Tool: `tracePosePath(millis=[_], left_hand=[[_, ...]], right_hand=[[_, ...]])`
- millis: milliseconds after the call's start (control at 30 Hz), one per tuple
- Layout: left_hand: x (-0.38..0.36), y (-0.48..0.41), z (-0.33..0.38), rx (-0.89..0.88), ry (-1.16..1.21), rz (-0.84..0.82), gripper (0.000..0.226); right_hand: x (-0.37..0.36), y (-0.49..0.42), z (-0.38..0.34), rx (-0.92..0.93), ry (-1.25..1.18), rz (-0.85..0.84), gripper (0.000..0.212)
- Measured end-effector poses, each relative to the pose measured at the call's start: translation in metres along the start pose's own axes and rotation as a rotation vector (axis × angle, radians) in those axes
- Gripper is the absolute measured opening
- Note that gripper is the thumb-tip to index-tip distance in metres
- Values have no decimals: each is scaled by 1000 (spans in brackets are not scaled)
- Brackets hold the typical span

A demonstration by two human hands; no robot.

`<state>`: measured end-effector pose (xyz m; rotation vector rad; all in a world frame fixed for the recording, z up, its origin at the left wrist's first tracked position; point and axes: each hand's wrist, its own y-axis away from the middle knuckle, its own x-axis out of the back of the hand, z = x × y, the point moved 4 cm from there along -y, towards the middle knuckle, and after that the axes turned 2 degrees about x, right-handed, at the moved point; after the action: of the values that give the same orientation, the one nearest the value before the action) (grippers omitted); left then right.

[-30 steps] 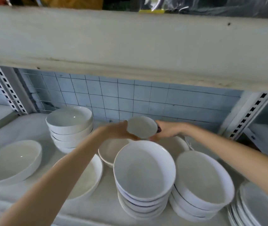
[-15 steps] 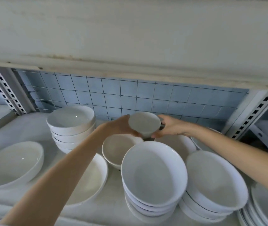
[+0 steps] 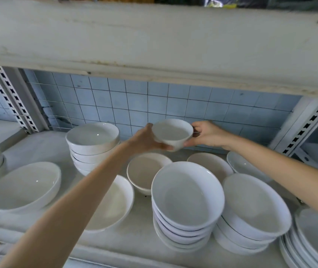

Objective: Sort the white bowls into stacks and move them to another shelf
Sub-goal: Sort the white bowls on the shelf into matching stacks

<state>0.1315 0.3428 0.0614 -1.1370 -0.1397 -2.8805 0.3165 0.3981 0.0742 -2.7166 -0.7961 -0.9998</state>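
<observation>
Both hands grasp one small bowl [image 3: 170, 133], held in the air behind and above the front stack [image 3: 187, 196] of white bowls. The left hand [image 3: 146, 141] cups its left wall and base, and the right hand [image 3: 206, 134] curls round its right wall. The glaze looks slick, so a loosened grip is the likeliest fault. The bowl would then drop onto the off-white bowl [image 3: 146, 173] standing just behind and left of the front stack, and could chip both. The left forearm crosses over a wide shallow bowl [image 3: 113, 207] left of the stack, and the right forearm passes above the neighbouring stack [image 3: 255, 207] on its right. That stack's top bowl sits off-centre, so a sagging elbow could shove it. The upper shelf edge [image 3: 154, 45] hangs above, and a high lift would knock the rim against it. The tiled wall [image 3: 173, 101] closes the back. The freest way out seems to be straight toward the person, over the front stack and under that edge. A bare strip of shelf lies in front and to the left of the stack.
</observation>
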Motion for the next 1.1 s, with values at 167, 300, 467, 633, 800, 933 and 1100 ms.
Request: tracePosePath(millis=[167, 300, 467, 633, 800, 933, 1100], left_hand=[[15, 16, 4, -13, 207, 43, 51], [21, 34, 12, 19, 456, 35, 39], [27, 62, 25, 12, 598, 52, 55], [33, 89, 38, -94, 584, 155, 70], [39, 118, 46, -200, 566, 208, 105], [41, 142, 42, -271, 587, 178, 99], [43, 167, 34, -320, 630, 51, 100]], right_hand=[[4, 17, -22, 80, -130, 17, 26], [2, 32, -32, 47, -311, 13, 35], [2, 51, -51, 94, -410, 36, 67], [6, 79, -73, 177, -366, 48, 105], [6, 110, -88, 229, -354, 87, 98], [-3, 136, -100, 239, -365, 119, 105], [-19, 168, -111, 234, -313, 176, 105]])
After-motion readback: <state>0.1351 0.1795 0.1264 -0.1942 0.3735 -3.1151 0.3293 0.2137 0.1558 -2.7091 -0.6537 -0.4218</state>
